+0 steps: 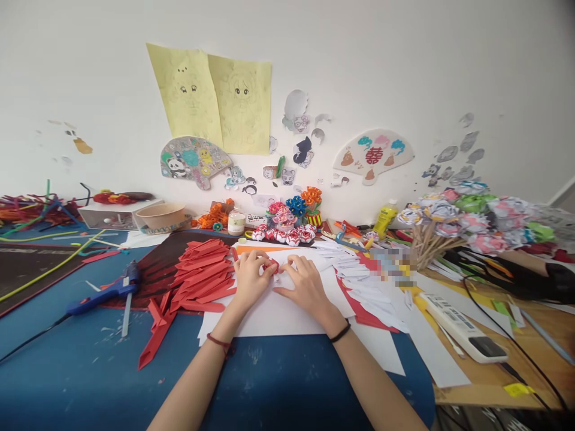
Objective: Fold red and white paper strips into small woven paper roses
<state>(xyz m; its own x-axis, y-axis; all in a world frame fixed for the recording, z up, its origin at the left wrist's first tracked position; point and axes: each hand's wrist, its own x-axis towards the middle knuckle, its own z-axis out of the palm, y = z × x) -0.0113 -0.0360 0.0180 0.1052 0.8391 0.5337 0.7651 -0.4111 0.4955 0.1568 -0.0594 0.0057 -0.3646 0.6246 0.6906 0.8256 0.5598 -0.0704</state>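
My left hand (252,276) pinches a small red-and-white folded paper piece (271,267) between thumb and fingers. Just to its right, my right hand (306,286) is curved with thumb and forefinger apart; the forefinger's tip is close to the piece, and I cannot tell whether it touches. Both hands are over white paper sheets (278,320). Left of them lies a pile of folded red paper strips (202,272). To the right are folded white paper strips (375,302). Finished red-and-white paper flowers (291,237) stand in a row behind.
A blue glue gun (103,297) with a cord lies at the left. At the right are a white power strip (465,329) and a bunch of paper flowers on sticks (449,218). A yellow bottle (385,219) and a beige bowl (162,216) stand near the wall.
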